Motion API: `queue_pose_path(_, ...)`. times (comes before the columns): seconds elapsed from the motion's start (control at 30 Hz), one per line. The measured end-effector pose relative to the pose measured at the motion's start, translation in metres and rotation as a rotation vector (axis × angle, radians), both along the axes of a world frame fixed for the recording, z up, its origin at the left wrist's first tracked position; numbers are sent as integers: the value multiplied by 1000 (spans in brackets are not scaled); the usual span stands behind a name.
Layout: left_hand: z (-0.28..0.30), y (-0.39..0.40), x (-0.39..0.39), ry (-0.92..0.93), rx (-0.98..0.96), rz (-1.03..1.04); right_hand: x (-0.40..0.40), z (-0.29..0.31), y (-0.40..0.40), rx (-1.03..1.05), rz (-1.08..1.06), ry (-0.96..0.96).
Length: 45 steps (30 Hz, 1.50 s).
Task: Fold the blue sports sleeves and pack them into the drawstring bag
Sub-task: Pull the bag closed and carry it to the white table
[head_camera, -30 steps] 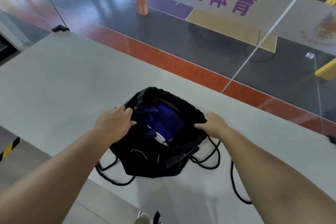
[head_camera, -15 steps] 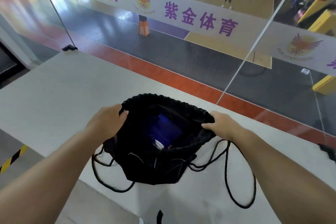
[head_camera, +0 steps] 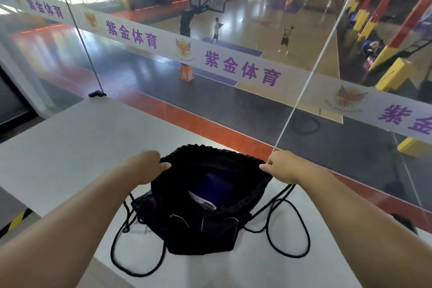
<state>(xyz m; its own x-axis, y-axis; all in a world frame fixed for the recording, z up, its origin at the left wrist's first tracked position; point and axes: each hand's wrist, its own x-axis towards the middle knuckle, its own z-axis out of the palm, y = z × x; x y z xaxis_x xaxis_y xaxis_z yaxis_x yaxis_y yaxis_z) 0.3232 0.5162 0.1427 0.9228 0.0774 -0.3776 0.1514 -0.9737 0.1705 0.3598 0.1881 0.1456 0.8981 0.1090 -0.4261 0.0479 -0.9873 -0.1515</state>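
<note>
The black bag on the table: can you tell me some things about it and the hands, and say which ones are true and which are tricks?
1. Both hands hold the rim of the black bag. True: the left hand and the right hand each grip one side of its mouth.
2. The bag is pulled tight shut. False: its mouth gapes open.
3. Something blue lies inside the bag. True: the blue sleeves show through the opening.
4. The cords are knotted in a bow. False: they trail in loose loops on the white table.
5. The bag hangs in the air. False: its bottom rests on the table.
</note>
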Motion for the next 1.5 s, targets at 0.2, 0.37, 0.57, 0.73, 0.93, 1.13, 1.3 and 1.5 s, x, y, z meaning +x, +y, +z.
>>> queue_pose_path(0.2, 50, -5, 16, -158, 5, -11, 10, 48, -5, -89, 44, -34)
queue_pose_path(0.37, 117, -8, 14, -416, 3, -104, 6, 122, -1, 186, 0, -249)
queue_pose_path(0.57, 162, 1, 10, -615, -630, 59, -18, 165, 12, 703, -167, -562)
queue_pose_path(0.73, 150, 2, 4, -451, -709, -23, -30, 158, 16, 416, -194, -400)
queue_pose_path(0.93, 146, -12, 7, -474, -612, -322, -54, 170, 36, 432, -99, -319)
queue_pose_path(1.13, 136, -29, 21, -440, -222, -459, -61, 182, 42, 188, 9, -413)
queue_pose_path(1.3, 124, 0, 34, -296, -250, -242, -66, 155, -11, 71, -222, -541)
queue_pose_path(1.5, 86, 12, 37, -323, -162, -328, -81, 126, -47, 83, -417, -363)
